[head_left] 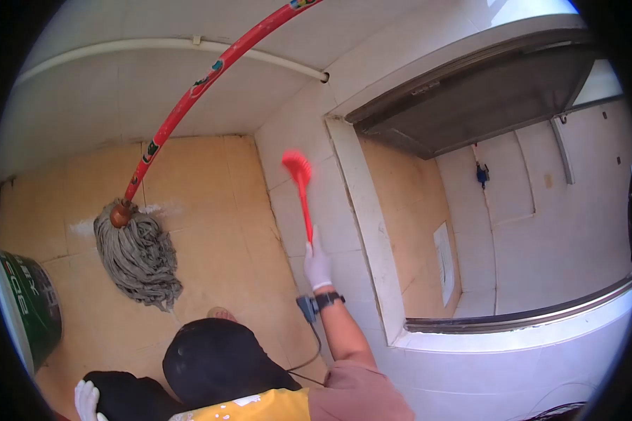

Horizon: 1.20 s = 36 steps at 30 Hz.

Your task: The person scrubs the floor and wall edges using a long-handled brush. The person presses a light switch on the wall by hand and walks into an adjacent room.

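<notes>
My right hand (318, 268), in a white glove, is closed round the handle of a red brush (302, 189). The brush's slightly blurred head points up and lies against or just in front of the white tiled wall. A black device with a cable is strapped at that wrist. At the bottom left, my left hand (87, 401), also gloved in white, rests beside my dark-clothed knee; its fingers show only in part, and nothing is seen in them.
A grey string mop (139, 256) with a red handle stands on the tan tiled floor (218, 210). A green and white bucket (31, 309) is at the left edge. On the right, a framed opening (383, 231) shows another tiled space. A pale pipe (126, 45) runs along the wall.
</notes>
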Motion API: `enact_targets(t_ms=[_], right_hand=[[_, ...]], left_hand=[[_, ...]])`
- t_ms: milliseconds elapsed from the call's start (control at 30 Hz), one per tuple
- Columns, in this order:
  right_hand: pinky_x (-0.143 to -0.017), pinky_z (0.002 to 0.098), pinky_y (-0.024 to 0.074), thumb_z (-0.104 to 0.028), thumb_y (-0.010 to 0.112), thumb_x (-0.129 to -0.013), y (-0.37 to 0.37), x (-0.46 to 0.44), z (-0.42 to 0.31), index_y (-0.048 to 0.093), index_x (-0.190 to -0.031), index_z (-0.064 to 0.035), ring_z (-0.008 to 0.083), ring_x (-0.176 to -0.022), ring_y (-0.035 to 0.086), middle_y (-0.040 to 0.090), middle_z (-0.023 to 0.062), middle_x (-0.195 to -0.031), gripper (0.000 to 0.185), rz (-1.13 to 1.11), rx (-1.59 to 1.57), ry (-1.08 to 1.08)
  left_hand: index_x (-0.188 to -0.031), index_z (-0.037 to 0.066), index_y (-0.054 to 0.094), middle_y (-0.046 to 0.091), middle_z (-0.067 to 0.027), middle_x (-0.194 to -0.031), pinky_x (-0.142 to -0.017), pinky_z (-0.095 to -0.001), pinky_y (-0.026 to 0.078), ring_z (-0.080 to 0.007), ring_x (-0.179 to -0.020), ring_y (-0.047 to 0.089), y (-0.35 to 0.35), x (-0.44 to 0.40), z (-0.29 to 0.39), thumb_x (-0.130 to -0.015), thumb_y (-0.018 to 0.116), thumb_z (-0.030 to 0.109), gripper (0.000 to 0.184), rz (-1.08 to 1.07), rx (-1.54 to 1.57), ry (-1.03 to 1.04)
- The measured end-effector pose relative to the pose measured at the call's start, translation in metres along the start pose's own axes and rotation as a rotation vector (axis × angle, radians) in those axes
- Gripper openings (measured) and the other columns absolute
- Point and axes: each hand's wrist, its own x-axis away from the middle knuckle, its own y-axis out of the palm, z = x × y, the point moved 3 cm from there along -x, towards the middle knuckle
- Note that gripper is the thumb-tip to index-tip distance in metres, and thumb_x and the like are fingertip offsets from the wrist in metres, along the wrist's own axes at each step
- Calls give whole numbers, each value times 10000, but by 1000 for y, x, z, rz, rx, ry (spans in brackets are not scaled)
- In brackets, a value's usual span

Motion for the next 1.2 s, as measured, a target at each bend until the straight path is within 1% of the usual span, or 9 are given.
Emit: enact_targets(t_ms=[167, 233, 300, 400, 500, 633, 867, 1033, 1200], right_hand=[[-722, 532, 436, -367, 381, -909, 36, 86, 91, 296, -1362, -195, 465, -817, 546, 581, 276, -921, 492, -312, 198, 181], [-745, 527, 436, -376, 383, -908, 85, 151, 158, 342, -1338, -174, 460, -831, 546, 578, 275, -949, 477, -204, 151, -36], [-728, 495, 437, -393, 388, -907, 74, 124, 132, 393, -1307, -140, 458, -866, 536, 574, 274, -938, 473, -194, 112, 17], [-719, 463, 442, -405, 392, -907, -12, 59, 19, 457, -1242, -84, 451, -907, 520, 561, 284, -940, 468, -84, -44, 211], [-711, 465, 443, -401, 390, -911, -33, 54, 32, 500, -1162, -48, 447, -906, 518, 557, 294, -921, 447, 68, -146, 128], [-674, 522, 449, -441, 359, -908, 61, 157, 178, 509, -1097, -67, 497, -805, 535, 588, 273, -856, 445, -455, 367, 111], [-638, 522, 436, -458, 326, -916, -24, 62, 39, 537, -948, -41, 485, -816, 521, 578, 274, -854, 468, 38, -90, 191], [-782, 507, 431, -498, 291, -911, 80, 117, 86, 544, -1036, -28, 452, -926, 531, 574, 280, -966, 548, -480, 354, 83], [-770, 519, 427, -509, 320, -897, 108, 184, 45, 571, -965, -24, 461, -884, 547, 588, 286, -887, 551, -489, 257, 57]], left_hand=[[-1100, -10, 523, 527, -204, -1165, -1020, -473, 289, -374, -1136, 467, -1, 3, 23, -932, 282, 310, 435, -27, -64, -24], [-1097, 0, 525, 530, -200, -1162, -1017, -486, 288, -373, -1134, 469, 11, 46, -27, -939, 258, 346, 465, -37, -119, 83], [-1104, 8, 522, 525, -195, -1173, -1022, -495, 278, -366, -1147, 461, 14, 60, -61, -939, 254, 351, 466, -90, -133, 161], [-1100, -7, 521, 526, -197, -1167, -1029, -482, 272, -365, -1148, 460, 0, 19, -12, -935, 280, 312, 433, 28, -83, 11], [-1093, -12, 524, 528, -195, -1163, -1033, -472, 270, -364, -1148, 460, -8, -10, 19, -926, 305, 277, 400, 8, -37, -52], [-1066, -15, 529, 537, -199, -1136, -1022, -496, 276, -364, -1132, 471, 5, 7, 10, -914, 322, 257, 375, 20, -34, 58], [-1044, -2, 542, 539, -168, -1132, -1034, -477, 260, -337, -1145, 456, -37, -23, 69, -914, 333, 237, 343, 13, 14, -83], [-1012, 22, 567, 553, -151, -1109, -1030, -463, 264, -323, -1126, 464, -92, -27, 95, -912, 373, 260, 322, 83, 80, -253], [-1103, -10, 529, 553, -184, -1120, -983, -460, 325, -350, -1083, 493, -121, 2, 72, -819, 477, 213, 364, 89, 168, -250]])
